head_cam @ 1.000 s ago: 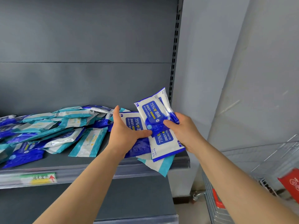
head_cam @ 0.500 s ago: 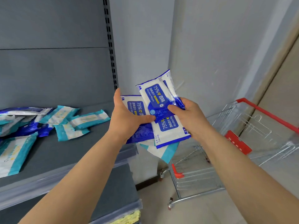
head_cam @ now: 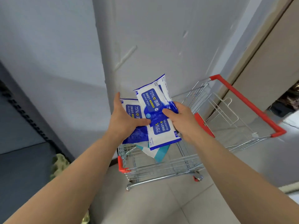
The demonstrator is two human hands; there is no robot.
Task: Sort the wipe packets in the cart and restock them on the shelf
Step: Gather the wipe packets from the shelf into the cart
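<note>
Head view, centre of frame: the top packet (head_cam: 152, 101), white with a blue label reading 75% Alcohol Wipes, stands tilted between your hands. It overlaps a second packet (head_cam: 134, 109) of the same kind to its left, and a teal packet (head_cam: 159, 151) pokes out beneath both. Your left hand (head_cam: 124, 122) grips the second packet from the left, with the thumb laid across its front and reaching the top packet's edge. Your right hand (head_cam: 181, 120) pinches the top packet from the right, thumb on its blue flap. All three hang above the cart (head_cam: 161, 168), a wire one with a red handle (head_cam: 247, 104) at the right of the frame. The cart stands on the tiled floor (head_cam: 178, 204) by the grey wall (head_cam: 161, 38). The shelf upright (head_cam: 24, 113), slotted, runs down the left edge.
</note>
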